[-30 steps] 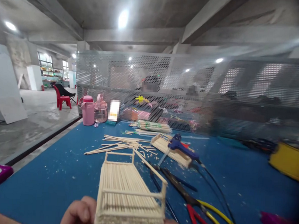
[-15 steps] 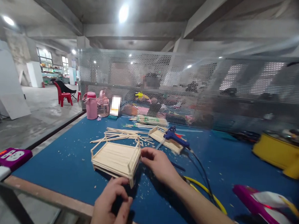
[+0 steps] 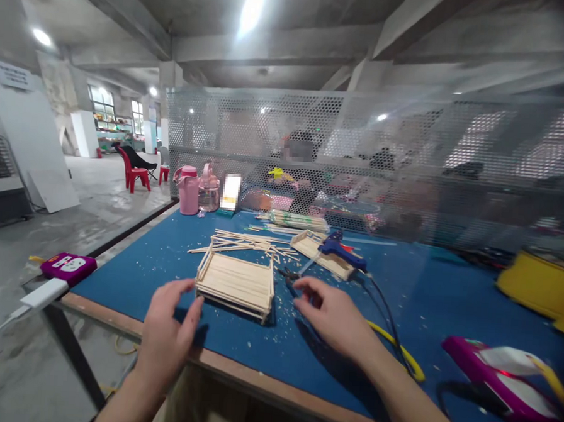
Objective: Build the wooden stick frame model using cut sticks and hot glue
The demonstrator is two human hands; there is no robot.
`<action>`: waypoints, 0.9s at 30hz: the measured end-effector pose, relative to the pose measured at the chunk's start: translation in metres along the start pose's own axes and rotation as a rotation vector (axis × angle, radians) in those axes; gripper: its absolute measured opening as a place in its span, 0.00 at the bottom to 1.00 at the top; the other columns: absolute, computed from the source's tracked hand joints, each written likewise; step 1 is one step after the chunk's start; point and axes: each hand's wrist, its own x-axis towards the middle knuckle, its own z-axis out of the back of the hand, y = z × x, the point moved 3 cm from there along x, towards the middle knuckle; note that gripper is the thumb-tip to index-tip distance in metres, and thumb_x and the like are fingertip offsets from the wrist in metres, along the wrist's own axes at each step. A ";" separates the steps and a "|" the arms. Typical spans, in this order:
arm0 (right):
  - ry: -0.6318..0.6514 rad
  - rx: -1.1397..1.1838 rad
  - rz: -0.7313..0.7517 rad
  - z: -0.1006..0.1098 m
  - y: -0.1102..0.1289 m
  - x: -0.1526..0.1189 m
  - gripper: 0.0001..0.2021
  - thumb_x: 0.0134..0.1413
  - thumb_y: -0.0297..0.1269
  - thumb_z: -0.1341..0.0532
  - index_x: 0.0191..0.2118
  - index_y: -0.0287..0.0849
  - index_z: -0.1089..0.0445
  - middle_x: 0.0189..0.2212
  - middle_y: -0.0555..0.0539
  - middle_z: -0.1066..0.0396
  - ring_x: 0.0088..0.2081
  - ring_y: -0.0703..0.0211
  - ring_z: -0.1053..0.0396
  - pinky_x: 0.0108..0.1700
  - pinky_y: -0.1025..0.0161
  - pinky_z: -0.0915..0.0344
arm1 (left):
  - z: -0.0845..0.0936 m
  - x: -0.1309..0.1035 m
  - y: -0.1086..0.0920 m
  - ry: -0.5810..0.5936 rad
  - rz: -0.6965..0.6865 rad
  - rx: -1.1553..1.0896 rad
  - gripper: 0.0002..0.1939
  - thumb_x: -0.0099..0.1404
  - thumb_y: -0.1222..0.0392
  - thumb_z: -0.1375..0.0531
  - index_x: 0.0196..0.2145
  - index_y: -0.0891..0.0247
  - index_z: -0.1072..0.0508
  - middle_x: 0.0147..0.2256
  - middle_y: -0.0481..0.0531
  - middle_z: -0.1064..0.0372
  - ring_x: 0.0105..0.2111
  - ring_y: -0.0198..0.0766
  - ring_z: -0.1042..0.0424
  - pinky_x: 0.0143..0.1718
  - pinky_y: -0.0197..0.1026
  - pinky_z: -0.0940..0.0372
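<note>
A small wooden stick model, a slatted platform with corner posts and rails, rests on the blue tabletop. My left hand has thumb and index finger at its near left corner, one tip on each side. To the right of the model, apart from it, is my right hand, fingers curled and thumb spread from them. Its fingertips hover by a pair of pliers, whose handles are mostly hidden by the hand. Behind lie loose sticks and a blue hot glue gun across a second stick piece.
Pink bottles stand at the back left before a perforated metal screen. A bundle of sticks lies near it. Purple power strips sit at both sides. The glue gun's black cord and a yellow cable run at right.
The stick model has turned so its front edge faces me more. My left hand moved from its front to its left corner. My right hand left its right side for the pliers.
</note>
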 end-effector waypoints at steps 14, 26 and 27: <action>0.002 -0.263 0.002 -0.010 -0.001 -0.016 0.11 0.51 0.40 0.45 0.37 0.41 0.30 0.32 0.44 0.27 0.35 0.53 0.31 0.34 0.62 0.41 | -0.015 0.028 0.024 0.461 0.193 0.146 0.14 0.60 0.55 0.47 0.39 0.61 0.25 0.42 0.56 0.26 0.43 0.48 0.31 0.44 0.46 0.40; 0.103 -0.632 -0.234 -0.001 -0.023 -0.015 0.12 0.57 0.39 0.51 0.37 0.42 0.33 0.36 0.41 0.27 0.37 0.48 0.29 0.29 0.61 0.42 | -0.018 0.031 0.021 0.447 0.142 0.118 0.13 0.60 0.56 0.46 0.38 0.61 0.25 0.41 0.55 0.26 0.42 0.46 0.31 0.44 0.45 0.40; 0.104 -0.613 -0.229 0.000 -0.024 -0.015 0.12 0.57 0.39 0.51 0.37 0.43 0.33 0.35 0.41 0.26 0.37 0.49 0.28 0.28 0.61 0.43 | -0.018 0.029 0.022 0.433 0.158 0.115 0.13 0.60 0.56 0.45 0.38 0.62 0.25 0.41 0.55 0.26 0.43 0.47 0.31 0.44 0.46 0.40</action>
